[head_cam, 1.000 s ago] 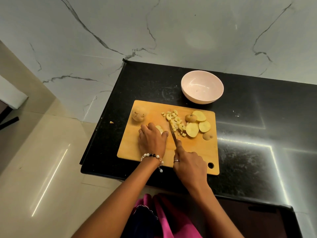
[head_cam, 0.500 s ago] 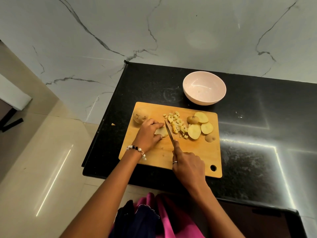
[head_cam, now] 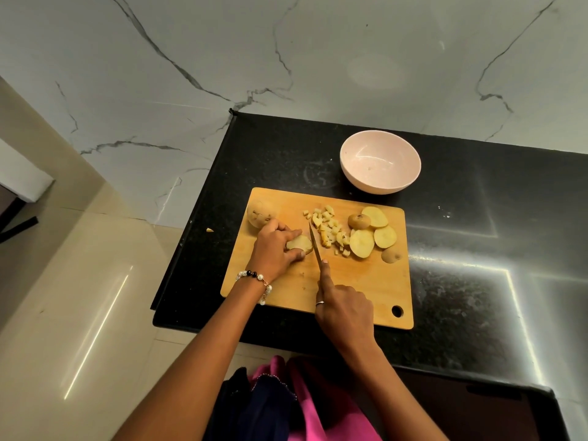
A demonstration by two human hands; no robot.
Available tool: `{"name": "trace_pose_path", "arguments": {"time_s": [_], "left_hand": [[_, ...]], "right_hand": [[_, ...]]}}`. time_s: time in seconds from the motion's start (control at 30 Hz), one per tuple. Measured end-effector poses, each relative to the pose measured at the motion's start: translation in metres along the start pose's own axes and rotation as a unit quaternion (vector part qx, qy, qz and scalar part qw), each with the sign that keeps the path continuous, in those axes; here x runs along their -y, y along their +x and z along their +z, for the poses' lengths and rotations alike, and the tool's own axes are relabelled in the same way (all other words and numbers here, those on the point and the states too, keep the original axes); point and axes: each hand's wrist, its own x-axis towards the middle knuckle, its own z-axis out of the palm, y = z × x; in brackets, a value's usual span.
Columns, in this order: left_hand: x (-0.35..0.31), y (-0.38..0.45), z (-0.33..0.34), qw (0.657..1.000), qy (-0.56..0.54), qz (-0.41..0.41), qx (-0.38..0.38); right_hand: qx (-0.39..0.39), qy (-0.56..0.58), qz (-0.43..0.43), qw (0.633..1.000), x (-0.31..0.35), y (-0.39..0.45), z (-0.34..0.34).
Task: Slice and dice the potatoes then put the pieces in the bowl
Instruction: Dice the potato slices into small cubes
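Left hand (head_cam: 273,249) pinches a potato slice (head_cam: 299,242) flat against the cutting board (head_cam: 366,281), thumb on the near side, fingers curled over the far side. Likely tucked that way to keep fingertips back from the edge.

Right hand (head_cam: 345,308) is wrapped round the knife (head_cam: 315,246) handle, index finger stretched along the spine, probably for steering. Blade sits just right of the held slice, point away from the person.

Diced pieces (head_cam: 329,229) lie heaped right of the blade, seemingly shoved aside to clear cutting room. Further right: uncut slices (head_cam: 374,232) overlapping, with a skin-on end piece (head_cam: 359,221) among them and another (head_cam: 392,255) apart at the near right. A whole potato (head_cam: 258,213) waits at the board's far left corner, behind the left hand.

Bowl (head_cam: 380,183) stands on the black bench (head_cam: 477,249) just beyond the board; no pieces visible in it. One stray scrap (head_cam: 209,230) lies on the bench left of the board.

Judgement: dicing under way, transfer not begun.
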Motion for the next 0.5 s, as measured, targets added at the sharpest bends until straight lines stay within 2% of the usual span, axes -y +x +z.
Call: {"name": "trace_pose_path", "arguments": {"time_s": [0.17, 0.3, 0.5], "left_hand": [[0.001, 0.0, -0.001, 1.0, -0.002, 0.005, 0.012], [0.001, 0.001, -0.001, 1.0, 0.004, 0.004, 0.012], [0.0, 0.001, 0.004, 1.0, -0.01, 0.0, -0.02]], "right_hand": [[-0.033, 0.009, 0.007, 0.999, -0.002, 0.001, -0.004], [-0.027, 0.003, 0.004, 1.0, 0.007, 0.002, -0.001], [-0.065, -0.068, -0.012, 0.996, 0.023, 0.011, 0.008]]}}
